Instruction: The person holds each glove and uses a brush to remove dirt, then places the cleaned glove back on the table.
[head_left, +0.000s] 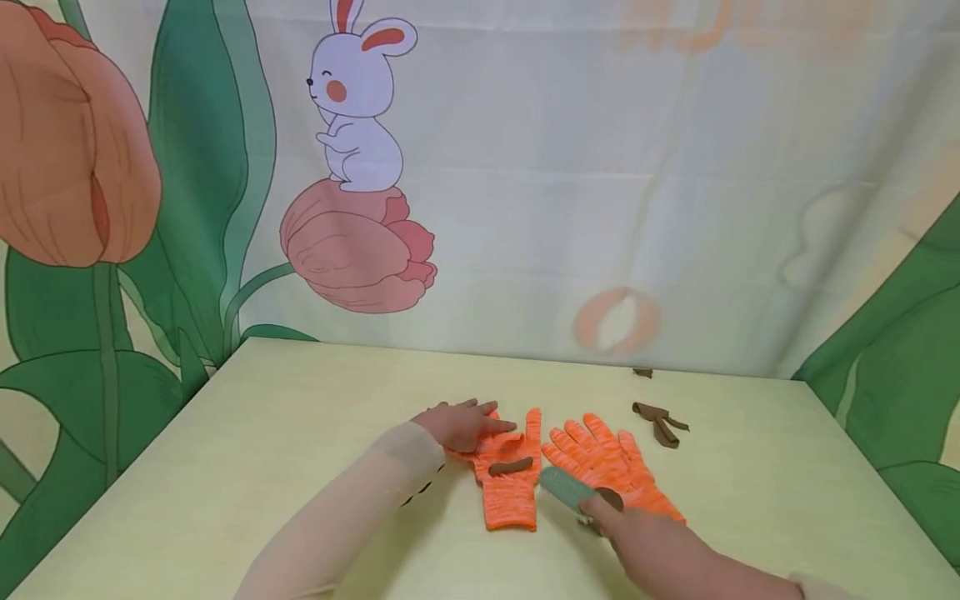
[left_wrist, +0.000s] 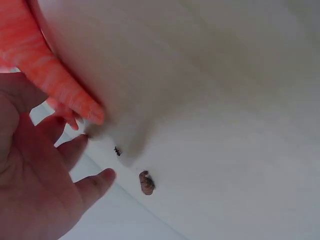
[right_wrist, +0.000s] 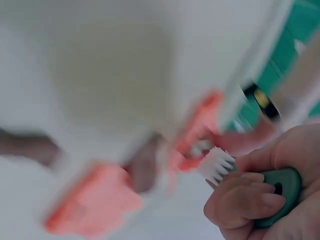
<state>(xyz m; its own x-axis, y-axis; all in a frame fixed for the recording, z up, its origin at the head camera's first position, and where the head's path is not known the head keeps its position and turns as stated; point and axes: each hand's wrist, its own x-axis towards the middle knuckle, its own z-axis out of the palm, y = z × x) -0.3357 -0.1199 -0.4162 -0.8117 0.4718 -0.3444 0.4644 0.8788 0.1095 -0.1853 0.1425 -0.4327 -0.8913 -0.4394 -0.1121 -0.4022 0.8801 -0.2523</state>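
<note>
Two orange knit gloves lie on the table. My left hand [head_left: 457,427] rests at the upper left of the left glove [head_left: 510,504]; its fingers look extended and spread in the left wrist view, beside an orange glove finger [left_wrist: 65,90]. A brown strip [head_left: 511,467] lies across that glove's palm. My right hand [head_left: 656,546] grips a green brush [head_left: 564,487] over the lower left of the right glove [head_left: 607,458]. White bristles [right_wrist: 216,164] stick out past its fingers in the right wrist view. Another brown piece [head_left: 610,497] shows beside the right thumb, partly hidden.
Brown strips [head_left: 660,423] lie right of the right glove, and a smaller brown scrap [head_left: 642,372] sits near the table's back edge. Behind the table [head_left: 337,392] hangs a cloth [head_left: 525,208] printed with tulips and a rabbit.
</note>
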